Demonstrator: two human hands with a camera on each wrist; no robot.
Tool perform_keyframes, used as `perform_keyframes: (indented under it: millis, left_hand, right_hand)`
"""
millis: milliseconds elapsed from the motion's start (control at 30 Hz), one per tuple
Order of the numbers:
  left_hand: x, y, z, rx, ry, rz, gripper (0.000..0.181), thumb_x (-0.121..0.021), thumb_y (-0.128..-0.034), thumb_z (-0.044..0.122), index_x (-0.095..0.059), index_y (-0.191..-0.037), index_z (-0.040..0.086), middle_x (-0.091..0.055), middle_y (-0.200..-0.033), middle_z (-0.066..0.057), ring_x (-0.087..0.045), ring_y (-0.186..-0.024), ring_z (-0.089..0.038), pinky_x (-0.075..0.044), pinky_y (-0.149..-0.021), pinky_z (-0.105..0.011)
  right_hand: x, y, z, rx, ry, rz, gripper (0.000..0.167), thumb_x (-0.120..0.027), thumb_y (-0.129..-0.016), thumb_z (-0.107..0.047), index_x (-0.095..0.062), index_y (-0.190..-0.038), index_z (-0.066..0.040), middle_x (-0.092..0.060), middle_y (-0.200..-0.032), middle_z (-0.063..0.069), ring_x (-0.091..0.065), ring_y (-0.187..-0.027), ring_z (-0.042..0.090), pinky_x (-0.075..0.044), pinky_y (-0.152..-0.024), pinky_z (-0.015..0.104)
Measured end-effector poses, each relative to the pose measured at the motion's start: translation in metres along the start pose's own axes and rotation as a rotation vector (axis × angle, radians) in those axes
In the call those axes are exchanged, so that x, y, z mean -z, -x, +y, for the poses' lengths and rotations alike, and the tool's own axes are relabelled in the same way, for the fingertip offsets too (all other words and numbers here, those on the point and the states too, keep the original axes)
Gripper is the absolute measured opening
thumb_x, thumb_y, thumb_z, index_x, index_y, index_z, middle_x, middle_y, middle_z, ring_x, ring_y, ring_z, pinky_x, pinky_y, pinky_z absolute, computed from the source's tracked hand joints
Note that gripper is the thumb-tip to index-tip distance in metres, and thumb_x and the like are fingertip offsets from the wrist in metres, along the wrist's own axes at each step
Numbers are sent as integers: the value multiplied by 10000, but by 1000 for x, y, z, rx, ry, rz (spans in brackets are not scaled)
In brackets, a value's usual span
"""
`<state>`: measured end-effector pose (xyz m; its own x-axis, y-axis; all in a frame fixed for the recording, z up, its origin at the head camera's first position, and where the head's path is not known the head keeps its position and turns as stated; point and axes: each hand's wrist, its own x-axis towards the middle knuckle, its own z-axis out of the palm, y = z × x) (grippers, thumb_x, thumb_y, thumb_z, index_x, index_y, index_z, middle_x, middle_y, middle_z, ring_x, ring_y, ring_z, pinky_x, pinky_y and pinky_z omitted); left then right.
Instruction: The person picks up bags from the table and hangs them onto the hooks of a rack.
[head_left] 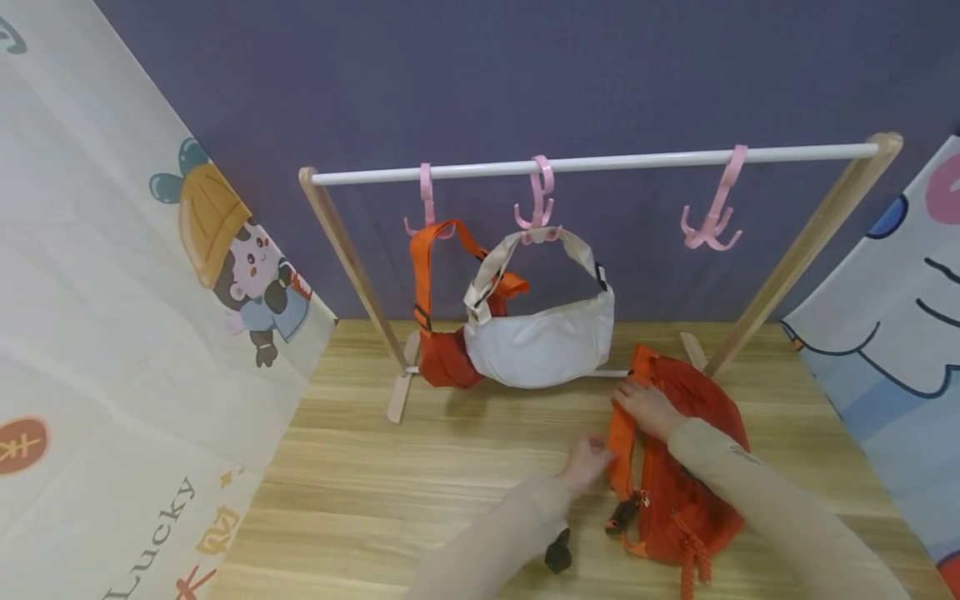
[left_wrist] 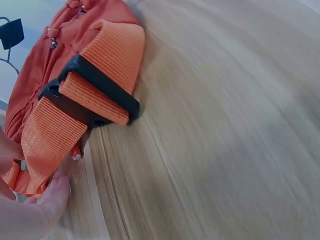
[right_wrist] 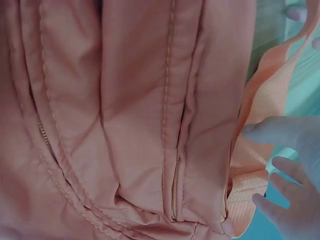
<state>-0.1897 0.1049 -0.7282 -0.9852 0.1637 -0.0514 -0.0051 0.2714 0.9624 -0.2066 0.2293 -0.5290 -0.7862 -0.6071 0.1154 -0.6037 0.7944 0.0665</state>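
A red-orange sling bag lies on the wooden tabletop, its orange webbing strap along the left side. The left hand is at that strap; in the left wrist view the webbing runs between its thumb and fingers. A black buckle sits on the strap beyond this hand. The right hand rests over the strap near the bag's upper end. In the right wrist view, its spread fingers touch the webbing beside the bag's zipped, creased fabric.
Behind stands a rack with a white rail and wooden legs. A white bag hangs from the middle pink hook, overlapping an orange-red bag on the left hook. The right hook holds no bag.
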Motion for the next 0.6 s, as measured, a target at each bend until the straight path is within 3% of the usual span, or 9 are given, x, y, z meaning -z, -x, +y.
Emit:
perform_keyframes:
  millis: [33, 100, 133, 167, 267, 367, 467, 500, 600]
  left_hand:
    - [3, 4, 7, -21, 17, -2, 350, -596, -814, 281, -512, -1021, 12, -559, -780, -34, -528, -643, -97, -432, -527, -231]
    - [6, 8, 20, 63, 20, -15, 356, -593, -825, 302, -518, -1034, 24, -566, -827, -42, -548, -688, -126, -449, -575, -253]
    - [5, 8, 21, 68, 10, -15, 361, -595, -824, 308, -519, -1022, 17, -565, -833, -57, -548, -689, -140, -447, -573, -263]
    - [2, 4, 14, 57, 20, -3, 370, -617, -802, 327, -523, -993, 25, -556, -823, -44, -536, -677, -120, -437, -559, -246]
    - [-8, -6, -5, 145, 27, 0, 395, -680, -739, 368, -541, -960, 70, -548, -837, -18, -535, -692, -120, -442, -583, -249]
    - [-12, -8, -12, 142, 98, -17, 445, -699, -698, 406, -530, -937, 71, -523, -818, 4, -515, -676, -84, -433, -575, -225]
    - [1, 12, 33, 181, 105, -43, 425, -671, -754, 289, -504, -1014, -3, -524, -901, -74, -543, -759, -157, -457, -659, -273]
    - [9, 24, 59, 205, 93, -42, 413, -650, -772, 225, -484, -1042, -40, -516, -940, -114, -544, -802, -198, -458, -701, -303]
    - [17, 38, 82, 210, 133, -61, 378, -620, -811, 217, -481, -1048, -42, -522, -947, -127, -557, -800, -223, -465, -704, -321]
  right_hand:
    - [-1, 0, 0, 4, 2, -1, 397, -646, -599, 175, -572, -936, -22, -564, -1007, 201, -501, -1008, 400, -434, -743, 535]
    - [-1, -1, -1, 5, 0, -11, 400, -650, -595, 172, -570, -936, -21, -565, -1008, 200, -495, -1015, 403, -428, -751, 542]
    - [-1, -1, -2, 3, 2, -17, 400, -653, -595, 170, -569, -938, -19, -564, -1007, 200, -492, -1019, 405, -427, -750, 544]
    - [0, -1, -2, -2, 2, -27, 405, -655, -599, 167, -572, -951, -15, -564, -1014, 200, -488, -1029, 405, -424, -755, 546]
    - [0, -1, -2, -9, 9, -42, 404, -657, -609, 154, -572, -969, -10, -566, -1016, 197, -482, -1041, 400, -421, -753, 550]
    - [-1, -1, -2, -7, 16, -29, 391, -658, -614, 145, -570, -962, -11, -570, -1003, 195, -487, -1036, 396, -423, -738, 552]
    - [-7, -1, -1, -8, 17, -2, 352, -651, -623, 133, -568, -930, -19, -575, -982, 194, -493, -1025, 394, -423, -721, 560]
    - [-9, -1, -1, -9, 15, 5, 337, -647, -627, 128, -569, -919, -21, -575, -972, 194, -493, -1021, 397, -423, -716, 564]
    - [-17, -2, -1, -16, 19, 9, 293, -638, -638, 118, -576, -884, -27, -572, -949, 195, -494, -1014, 396, -425, -703, 566]
